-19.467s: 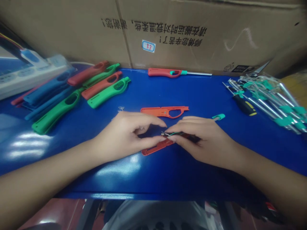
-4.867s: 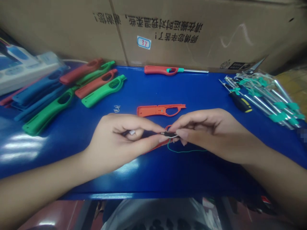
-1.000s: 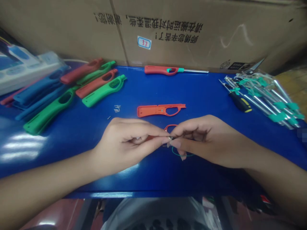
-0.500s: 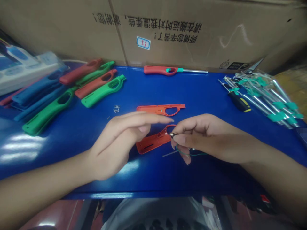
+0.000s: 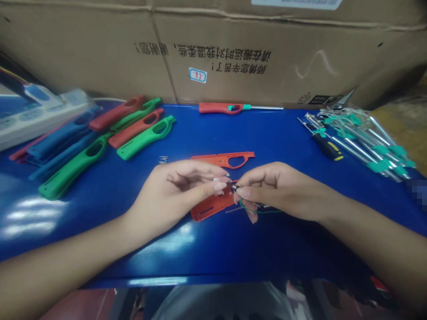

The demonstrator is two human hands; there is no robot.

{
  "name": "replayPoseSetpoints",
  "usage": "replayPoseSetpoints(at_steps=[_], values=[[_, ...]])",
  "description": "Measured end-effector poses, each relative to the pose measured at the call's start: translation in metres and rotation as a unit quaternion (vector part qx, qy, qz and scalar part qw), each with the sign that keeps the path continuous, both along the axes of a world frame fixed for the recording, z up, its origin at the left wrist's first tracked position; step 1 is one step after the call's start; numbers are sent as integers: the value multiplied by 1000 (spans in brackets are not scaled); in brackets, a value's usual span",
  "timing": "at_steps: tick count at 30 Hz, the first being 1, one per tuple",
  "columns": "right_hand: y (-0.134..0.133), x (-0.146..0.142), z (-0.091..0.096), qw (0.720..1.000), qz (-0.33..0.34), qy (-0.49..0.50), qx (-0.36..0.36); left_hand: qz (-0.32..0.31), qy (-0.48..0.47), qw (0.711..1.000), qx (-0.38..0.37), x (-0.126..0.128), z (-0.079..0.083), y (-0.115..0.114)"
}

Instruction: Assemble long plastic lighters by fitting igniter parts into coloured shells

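Observation:
Between the thumb and index finger of my right hand [image 5: 280, 191] is a small black lighter part [image 5: 235, 188], with a thin green wire [image 5: 245, 207] hanging below it. My left hand [image 5: 176, 191] is closed in a pinch right beside that part; what its fingertips hold, if anything, is too small to make out. Under both hands lies an orange-red lighter shell half [image 5: 210, 210], its inside facing up and partly covered by the fingers. Just behind, a second orange-red shell half [image 5: 222, 159] rests on the blue table [image 5: 213, 249].
Several red, green and blue lighter shells [image 5: 143, 138] lie at the left by a white power strip [image 5: 40, 115]. An assembled red lighter [image 5: 220, 108] lies before a cardboard box [image 5: 213, 26]. Metal lighter tubes [image 5: 363, 142] and a black-yellow screwdriver [image 5: 328, 147] are at right; small pins [image 5: 163, 159] lie left of centre.
My left fingers, stretched out above the shell half before, have come together in a pinch next to the black part. My right hand keeps its hold. The view has tilted slightly upward.

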State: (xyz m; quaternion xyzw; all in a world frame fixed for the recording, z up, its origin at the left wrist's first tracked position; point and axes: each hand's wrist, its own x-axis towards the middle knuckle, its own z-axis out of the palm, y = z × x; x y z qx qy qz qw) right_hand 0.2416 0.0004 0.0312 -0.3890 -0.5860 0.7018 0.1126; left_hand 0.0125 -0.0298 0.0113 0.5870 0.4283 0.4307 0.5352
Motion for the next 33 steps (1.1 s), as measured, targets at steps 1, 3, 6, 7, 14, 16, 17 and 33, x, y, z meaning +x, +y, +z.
replayPoseSetpoints(at_steps=[1, 3, 6, 7, 14, 16, 17, 33], values=[[0, 0, 0, 1000, 1, 1, -4, -4, 0, 1000, -1, -1, 0, 0], [0, -2, 0, 1000, 0, 3, -15, -9, 13, 1000, 20, -2, -1, 1], [-1, -3, 1, 1000, -7, 9, -24, 0, 36, 998, 59, -3, -2, 3], [-1, -3, 1, 1000, -7, 13, -25, 3, 36, 998, 56, -3, -3, 4], [-2, -2, -1, 1000, -7, 25, -16, 3, 27, 1000, -6, -1, -5, 5], [-3, -2, -2, 999, -11, 25, -18, 2, 15, 1000, -18, -1, -4, 4], [-3, -2, -3, 999, -12, 25, -19, 1, 8, 1000, -24, -1, -3, 3], [-4, -1, -2, 999, -8, 37, -21, -85, -50, 989, -111, 1, 2, 3]])
